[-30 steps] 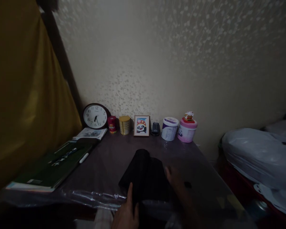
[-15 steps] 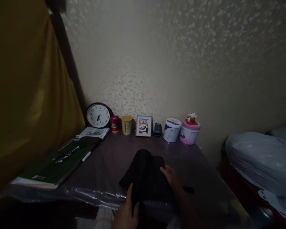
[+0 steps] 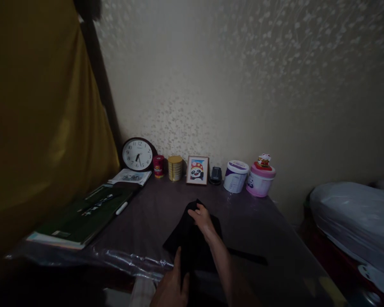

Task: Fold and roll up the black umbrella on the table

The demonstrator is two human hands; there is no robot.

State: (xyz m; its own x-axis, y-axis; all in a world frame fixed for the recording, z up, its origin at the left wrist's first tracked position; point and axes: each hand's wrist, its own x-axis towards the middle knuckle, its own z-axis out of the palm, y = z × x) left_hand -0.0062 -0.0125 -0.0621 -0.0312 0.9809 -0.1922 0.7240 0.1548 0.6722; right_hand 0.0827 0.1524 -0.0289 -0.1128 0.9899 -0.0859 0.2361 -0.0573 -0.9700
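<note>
A folded black cloth (image 3: 187, 238) lies at the near middle of the table, with a dark strap (image 3: 249, 256) stretching out from it to the right. My right hand (image 3: 201, 219) reaches across the cloth and pinches it near its far edge, thumb and fingers drawn together. At the cloth's near left side is my left hand (image 3: 173, 281), its index finger stretched forward on the fabric and the thumb held apart. Its other fingers are hard to make out in the dim light.
Along the wall stand a clock (image 3: 137, 154), a red tin (image 3: 158, 166), a yellow-lidded can (image 3: 175, 168), a framed panda picture (image 3: 197, 170), a purple-white tub (image 3: 236, 177) and a pink tub (image 3: 260, 181). A green book (image 3: 80, 217) and white pen (image 3: 122, 208) lie left.
My right hand has moved left and away from me, from the cloth's right side to its far edge. More strap shows at the right. My left hand stays about where it was.
</note>
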